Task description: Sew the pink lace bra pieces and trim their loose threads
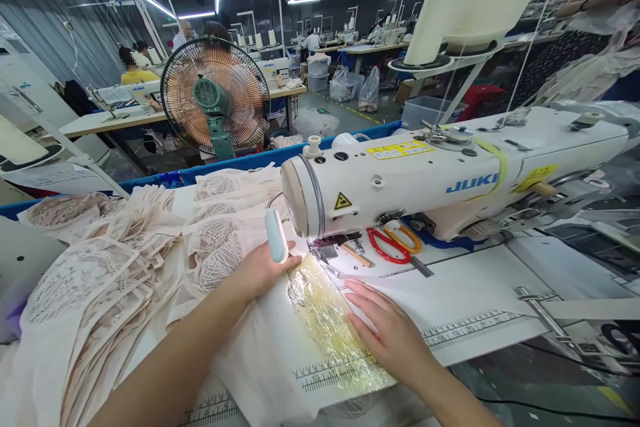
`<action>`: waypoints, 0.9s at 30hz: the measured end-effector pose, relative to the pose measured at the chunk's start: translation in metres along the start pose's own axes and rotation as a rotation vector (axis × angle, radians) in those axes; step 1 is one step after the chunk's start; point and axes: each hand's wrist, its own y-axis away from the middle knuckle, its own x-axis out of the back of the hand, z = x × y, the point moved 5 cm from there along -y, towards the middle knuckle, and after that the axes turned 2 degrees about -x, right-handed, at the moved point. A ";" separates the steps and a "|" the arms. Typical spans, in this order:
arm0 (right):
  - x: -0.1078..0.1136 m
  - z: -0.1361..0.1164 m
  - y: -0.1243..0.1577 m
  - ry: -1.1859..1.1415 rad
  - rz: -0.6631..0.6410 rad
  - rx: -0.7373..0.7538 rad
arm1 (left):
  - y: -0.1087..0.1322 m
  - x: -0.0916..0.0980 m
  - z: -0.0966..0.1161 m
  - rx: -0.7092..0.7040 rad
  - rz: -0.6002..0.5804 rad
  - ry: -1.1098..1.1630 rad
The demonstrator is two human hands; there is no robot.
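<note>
Just left of the needle area of a white JUKI sewing machine (400,173), my left hand (263,270) is closed on sheer beige fabric (255,353), which hangs down toward the table's front edge. A pale blue, rounded device (276,237) on the machine head hides part of its fingers. My right hand (387,327) lies flat with fingers stretched, at the right edge of a shiny yellowish film-covered strip (323,310) on the white table. Its fingers appear to hold nothing.
Piled beige lace pieces (100,280) cover the table's left side. Red-handled scissors (387,245) and small tools lie under the machine arm. Ruler markings (470,330) run along the front. A fan (215,97) stands beyond the table; people sit at machines behind.
</note>
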 end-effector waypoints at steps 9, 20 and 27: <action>-0.012 -0.083 0.005 -0.268 0.004 0.240 | -0.002 0.004 0.005 0.054 0.010 -0.108; -0.064 -0.143 0.003 0.096 -0.363 0.399 | 0.096 0.031 0.005 0.147 0.022 -0.859; 0.037 -0.097 -0.027 -0.092 -0.703 0.264 | 0.124 0.079 0.007 0.400 -0.135 -0.404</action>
